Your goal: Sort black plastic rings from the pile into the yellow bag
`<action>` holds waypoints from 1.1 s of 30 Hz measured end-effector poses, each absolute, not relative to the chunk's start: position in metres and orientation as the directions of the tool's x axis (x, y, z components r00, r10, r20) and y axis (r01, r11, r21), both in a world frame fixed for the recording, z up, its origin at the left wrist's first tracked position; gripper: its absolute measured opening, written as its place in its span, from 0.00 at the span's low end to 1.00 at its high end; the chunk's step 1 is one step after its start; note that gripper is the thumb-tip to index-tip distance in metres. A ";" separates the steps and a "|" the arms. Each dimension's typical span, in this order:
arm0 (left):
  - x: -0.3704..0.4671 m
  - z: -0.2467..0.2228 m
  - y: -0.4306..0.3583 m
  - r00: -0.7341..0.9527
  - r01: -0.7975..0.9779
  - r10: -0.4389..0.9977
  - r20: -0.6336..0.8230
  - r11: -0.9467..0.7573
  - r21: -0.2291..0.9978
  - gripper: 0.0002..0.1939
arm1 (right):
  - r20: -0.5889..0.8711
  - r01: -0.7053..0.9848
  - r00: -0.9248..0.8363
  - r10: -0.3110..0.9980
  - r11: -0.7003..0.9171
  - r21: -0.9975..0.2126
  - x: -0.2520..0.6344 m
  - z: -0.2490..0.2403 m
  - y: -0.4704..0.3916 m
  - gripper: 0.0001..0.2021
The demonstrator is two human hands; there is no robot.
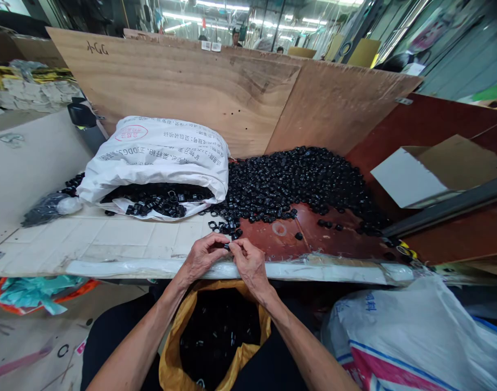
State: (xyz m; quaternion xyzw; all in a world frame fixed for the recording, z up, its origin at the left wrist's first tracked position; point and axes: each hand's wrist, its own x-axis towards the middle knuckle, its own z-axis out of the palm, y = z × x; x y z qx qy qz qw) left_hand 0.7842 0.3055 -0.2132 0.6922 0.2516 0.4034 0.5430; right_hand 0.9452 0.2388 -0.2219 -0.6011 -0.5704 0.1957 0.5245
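Over the table's front edge, my left hand (204,254) and my right hand (249,263) meet, thumbs and forefingers pinching one small black plastic ring-like part (227,246) between them. Just behind the fingertips lie a few loose black parts (224,225). A white woven sack (162,157) lies on its side at the left, its mouth facing me with black parts spilling out. To the right, a big heap of the same black parts (297,182) rests against the wooden backboard. Below my hands, a yellow sack (172,347) stands open between my legs, holding many black parts.
Wooden boards (183,87) wall the table's back. An open cardboard box (411,176) and a dark metal bar (447,206) stand at the right. A white bag (415,326) sits lower right. An orange-rimmed basket (4,304) with teal plastic is lower left. People are far behind.
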 end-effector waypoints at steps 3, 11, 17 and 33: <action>0.785 -0.210 0.305 0.555 -0.082 0.778 0.295 -0.302 0.950 0.08 | 0.412 0.618 0.245 0.878 0.186 -0.764 0.946 -0.223 0.240 0.19; 0.785 -0.218 0.306 0.527 -0.139 0.811 0.253 -0.212 0.967 0.11 | 0.511 0.552 0.136 0.849 0.363 -0.750 0.945 -0.220 0.235 0.15; 0.786 -0.219 0.306 0.516 -0.137 0.803 0.298 -0.266 0.954 0.10 | 0.491 0.693 0.095 0.866 0.297 -0.658 0.946 -0.225 0.240 0.17; 0.785 -0.218 0.306 0.503 -0.150 0.821 0.271 -0.226 0.963 0.11 | 0.479 0.530 0.234 0.846 0.302 -0.793 0.945 -0.226 0.236 0.11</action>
